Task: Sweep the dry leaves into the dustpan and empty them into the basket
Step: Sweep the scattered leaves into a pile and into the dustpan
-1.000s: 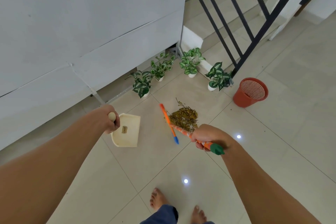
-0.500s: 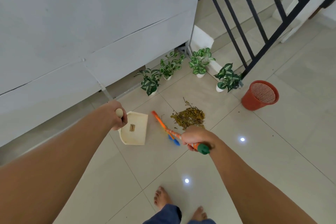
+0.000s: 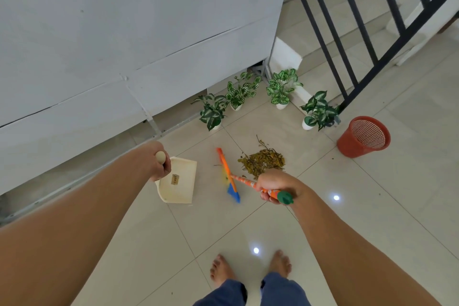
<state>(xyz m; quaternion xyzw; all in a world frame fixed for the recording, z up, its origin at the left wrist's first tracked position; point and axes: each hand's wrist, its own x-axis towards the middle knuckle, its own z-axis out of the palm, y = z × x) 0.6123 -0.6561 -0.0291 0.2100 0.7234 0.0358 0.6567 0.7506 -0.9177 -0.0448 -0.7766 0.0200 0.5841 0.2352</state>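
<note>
Red mesh basket (image 3: 363, 137) upright at mid right, well apart from the rest. Cream dustpan (image 3: 180, 181) left of centre, handle clenched in left hand (image 3: 159, 165). Dry leaves (image 3: 263, 160) piled at centre. Orange broom (image 3: 225, 167) between dustpan and pile, grasped by right hand (image 3: 275, 185).

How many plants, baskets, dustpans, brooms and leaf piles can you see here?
Potted plants: 4
Red basket: 1
Cream dustpan: 1
Orange broom: 1
Leaf pile: 1
Total: 8
</note>
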